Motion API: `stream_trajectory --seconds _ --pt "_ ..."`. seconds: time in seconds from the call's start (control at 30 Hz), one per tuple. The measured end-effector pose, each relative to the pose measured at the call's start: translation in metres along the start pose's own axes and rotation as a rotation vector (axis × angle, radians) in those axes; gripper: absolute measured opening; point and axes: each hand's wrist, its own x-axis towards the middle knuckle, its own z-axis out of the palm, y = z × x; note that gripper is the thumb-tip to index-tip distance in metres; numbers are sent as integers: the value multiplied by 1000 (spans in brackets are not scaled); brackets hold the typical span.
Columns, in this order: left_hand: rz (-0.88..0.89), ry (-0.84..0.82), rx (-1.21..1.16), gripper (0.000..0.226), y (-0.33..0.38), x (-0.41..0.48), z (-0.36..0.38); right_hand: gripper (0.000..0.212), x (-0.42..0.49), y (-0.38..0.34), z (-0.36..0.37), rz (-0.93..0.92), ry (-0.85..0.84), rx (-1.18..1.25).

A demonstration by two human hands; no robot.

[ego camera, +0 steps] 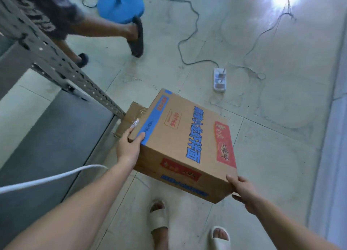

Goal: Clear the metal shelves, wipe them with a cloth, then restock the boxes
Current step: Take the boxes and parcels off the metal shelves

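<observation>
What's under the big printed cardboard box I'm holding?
A plain brown cardboard box pokes out beneath the big printed cardboard box's far-left corner, beside the grey metal shelf post. Pale floor tiles surround it. The rest of the plain box is hidden.

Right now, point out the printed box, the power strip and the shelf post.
printed box (pixel 185 137), head view, top face.
power strip (pixel 219 79), head view, white casing.
shelf post (pixel 62 62), head view, perforated upright.

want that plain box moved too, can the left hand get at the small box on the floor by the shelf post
Probably not yet. The left hand is gripping a corner of the printed carton, which overhangs most of the small box. Set the carton down first.
</observation>
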Motion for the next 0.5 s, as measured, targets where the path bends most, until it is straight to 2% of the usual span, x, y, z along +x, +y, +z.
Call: stream_trajectory --seconds 0.23,0.37,0.5 --pt "38 -73 103 41 -45 97 24 35 96 0 67 16 -45 -108" --pt "59 -186 291 53 -77 122 27 27 121 15 83 34 -16 -206" --pt "-4 -345 466 68 -102 135 57 33 143 24 75 26 18 -257"
